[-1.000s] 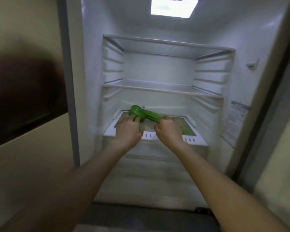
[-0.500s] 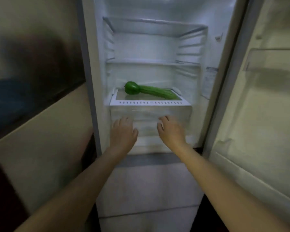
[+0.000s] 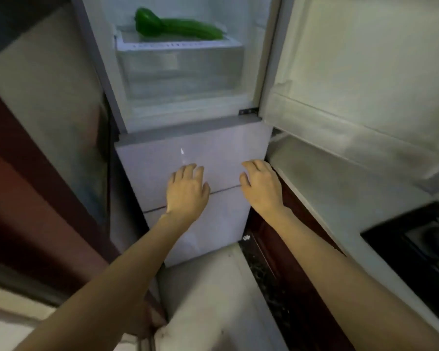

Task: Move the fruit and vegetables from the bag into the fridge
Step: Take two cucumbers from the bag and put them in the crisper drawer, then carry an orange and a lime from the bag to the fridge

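Note:
A green bell pepper [image 3: 147, 22] and a long green cucumber [image 3: 195, 30] lie side by side on the glass shelf [image 3: 178, 44] over the crisper drawer [image 3: 183, 72] of the open fridge. My left hand [image 3: 186, 190] and my right hand [image 3: 261, 186] hover well below them, in front of the closed lower fridge doors [image 3: 188, 158]. Both hands are empty, with relaxed, loosely spread fingers. No bag is in view.
The open fridge door [image 3: 365, 72] stands at the right, over a white counter [image 3: 340, 198] with a black stove [image 3: 421, 247]. A dark red cabinet [image 3: 23, 198] flanks the fridge at the left. Pale floor [image 3: 213, 300] lies below.
Both hands let go of the pepper and cucumber and drew back and down out of the fridge. My view dropped, so the vegetables now sit at the top of the frame.

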{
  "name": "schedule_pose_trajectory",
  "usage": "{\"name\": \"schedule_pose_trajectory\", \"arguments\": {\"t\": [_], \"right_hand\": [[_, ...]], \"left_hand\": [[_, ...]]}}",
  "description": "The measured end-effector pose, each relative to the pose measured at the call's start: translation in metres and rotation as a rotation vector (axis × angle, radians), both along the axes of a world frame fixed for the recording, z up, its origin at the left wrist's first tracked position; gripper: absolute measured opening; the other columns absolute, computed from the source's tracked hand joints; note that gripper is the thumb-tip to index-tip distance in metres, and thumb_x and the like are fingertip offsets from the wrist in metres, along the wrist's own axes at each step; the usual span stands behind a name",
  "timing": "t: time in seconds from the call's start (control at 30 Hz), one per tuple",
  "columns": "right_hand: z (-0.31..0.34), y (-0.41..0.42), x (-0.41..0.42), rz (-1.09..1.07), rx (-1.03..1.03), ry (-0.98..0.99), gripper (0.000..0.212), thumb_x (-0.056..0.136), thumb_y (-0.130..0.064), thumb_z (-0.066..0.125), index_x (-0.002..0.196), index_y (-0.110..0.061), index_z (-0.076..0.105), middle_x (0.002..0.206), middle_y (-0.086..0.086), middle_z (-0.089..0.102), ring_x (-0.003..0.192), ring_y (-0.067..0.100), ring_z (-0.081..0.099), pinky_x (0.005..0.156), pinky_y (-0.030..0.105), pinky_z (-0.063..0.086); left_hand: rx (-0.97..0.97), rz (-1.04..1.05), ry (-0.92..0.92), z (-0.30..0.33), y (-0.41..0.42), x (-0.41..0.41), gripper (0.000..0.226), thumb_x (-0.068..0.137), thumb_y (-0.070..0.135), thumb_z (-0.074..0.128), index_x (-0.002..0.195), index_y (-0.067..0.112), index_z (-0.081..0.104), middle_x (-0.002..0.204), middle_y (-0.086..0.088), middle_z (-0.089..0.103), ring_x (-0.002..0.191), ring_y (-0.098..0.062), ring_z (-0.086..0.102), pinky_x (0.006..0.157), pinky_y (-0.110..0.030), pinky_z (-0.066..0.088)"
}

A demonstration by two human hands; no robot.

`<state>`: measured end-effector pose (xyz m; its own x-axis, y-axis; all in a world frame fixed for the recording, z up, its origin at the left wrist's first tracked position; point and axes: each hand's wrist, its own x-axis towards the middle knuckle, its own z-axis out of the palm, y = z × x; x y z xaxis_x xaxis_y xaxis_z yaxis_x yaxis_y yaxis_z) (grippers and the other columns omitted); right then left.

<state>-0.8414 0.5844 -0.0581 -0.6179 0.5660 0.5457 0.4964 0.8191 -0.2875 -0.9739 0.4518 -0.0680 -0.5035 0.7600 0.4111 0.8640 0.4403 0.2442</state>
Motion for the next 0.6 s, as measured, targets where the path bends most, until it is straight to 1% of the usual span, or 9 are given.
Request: {"name": "schedule_pose_trajectory", "arguments": {"t": [0.1, 0.2, 0.4, 0.47, 0.6], "right_hand": [[-0.039, -0.023, 0.058, -0.083, -0.053, -0.018, 0.029, 0.085, -0.016, 0.054, 0.106, 0.001, 0.066, 0.101, 0.017, 0.066, 0.096, 0.035, 0.06, 0.079, 0.042, 0.053], [-0.076, -0.048, 0.122, -0.17, -0.109, -0.04, 0.03, 0.086, -0.017, 0.052, 0.107, -0.001, 0.066, 0.102, 0.015, 0.066, 0.096, 0.033, 0.06, 0.081, 0.042, 0.052], [-0.126, -0.112, 0.273, -0.41, -0.197, -0.053, 0.024, 0.087, -0.012, 0.058, 0.107, -0.001, 0.065, 0.101, 0.015, 0.066, 0.094, 0.03, 0.06, 0.084, 0.04, 0.051], [-0.141, -0.137, 0.324, -0.495, -0.236, -0.07, 0.024, 0.087, -0.012, 0.057, 0.106, 0.0, 0.065, 0.099, 0.016, 0.066, 0.093, 0.03, 0.06, 0.083, 0.039, 0.051], [-0.17, -0.192, 0.419, -0.691, -0.34, -0.082, 0.024, 0.086, -0.01, 0.057, 0.104, 0.003, 0.066, 0.096, 0.017, 0.066, 0.091, 0.032, 0.061, 0.085, 0.039, 0.052]], "left_hand": [[-0.032, -0.084, -0.017, -0.036, -0.014, 0.047, 0.038, 0.085, 0.02, 0.056, 0.118, 0.001, 0.057, 0.121, -0.021, 0.059, 0.109, -0.039, 0.055, 0.091, -0.049, 0.044], [-0.115, -0.159, -0.063, -0.07, -0.025, 0.097, 0.042, 0.084, 0.025, 0.048, 0.117, 0.001, 0.058, 0.12, -0.022, 0.059, 0.108, -0.04, 0.056, 0.091, -0.051, 0.044], [-0.195, -0.357, -0.087, -0.118, -0.042, 0.211, 0.039, 0.081, 0.018, 0.055, 0.115, 0.0, 0.06, 0.117, -0.021, 0.061, 0.106, -0.041, 0.056, 0.091, -0.051, 0.044], [-0.25, -0.439, -0.111, -0.132, -0.049, 0.255, 0.04, 0.083, 0.021, 0.051, 0.116, 0.0, 0.059, 0.117, -0.022, 0.06, 0.106, -0.04, 0.056, 0.09, -0.051, 0.044], [-0.376, -0.629, -0.138, -0.154, -0.062, 0.352, 0.043, 0.082, 0.026, 0.042, 0.113, 0.002, 0.061, 0.113, -0.02, 0.062, 0.1, -0.038, 0.059, 0.083, -0.047, 0.048]]}}
